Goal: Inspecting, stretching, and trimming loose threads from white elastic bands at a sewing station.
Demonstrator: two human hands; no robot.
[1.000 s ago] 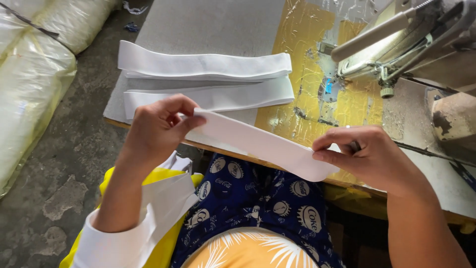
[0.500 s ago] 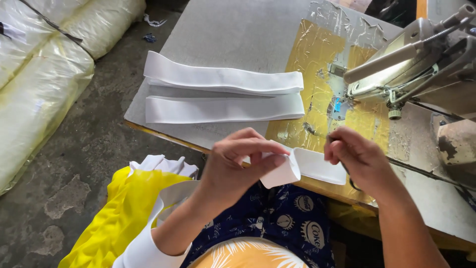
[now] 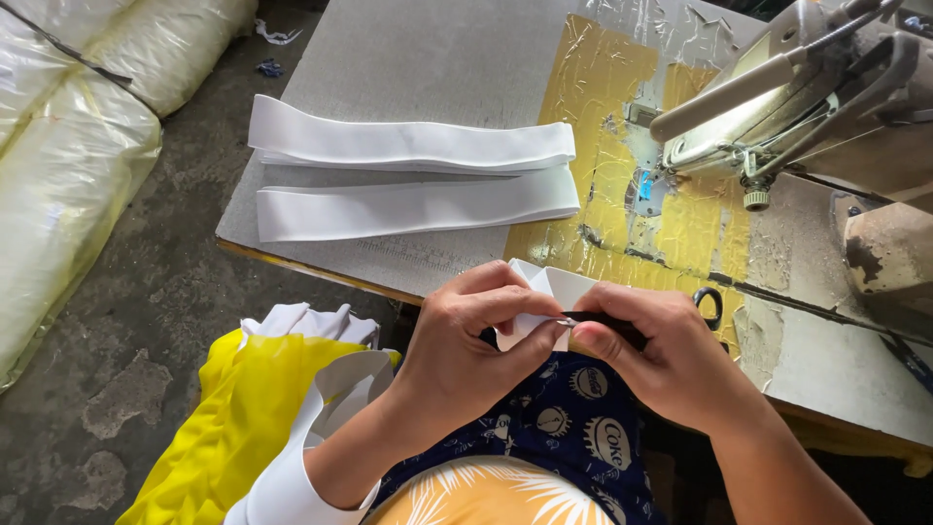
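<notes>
Your left hand (image 3: 466,360) pinches the folded white fabric strip (image 3: 544,297) at the table edge (image 3: 321,272), steadying it so your right hand (image 3: 671,369), closed on small black snips (image 3: 622,329), can reach its end. Two stacked strips (image 3: 408,175) lie further back.

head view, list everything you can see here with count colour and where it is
folded white strip: one, white, pinched between both hands at the table's near edge
small black tool: one, black, in the right hand against the strip; its kind is unclear
white fabric bands: two stacks, white, lying side by side on the table
table: one, grey top with a yellow taped patch
sewing machine: one, cream, top right on the table
plastic-wrapped bundles: at least two, pale yellow-white, on the floor at left
yellow cloth: one, yellow, bottom left
left hand: one, gripping the strip
right hand: one, holding the tool
</notes>
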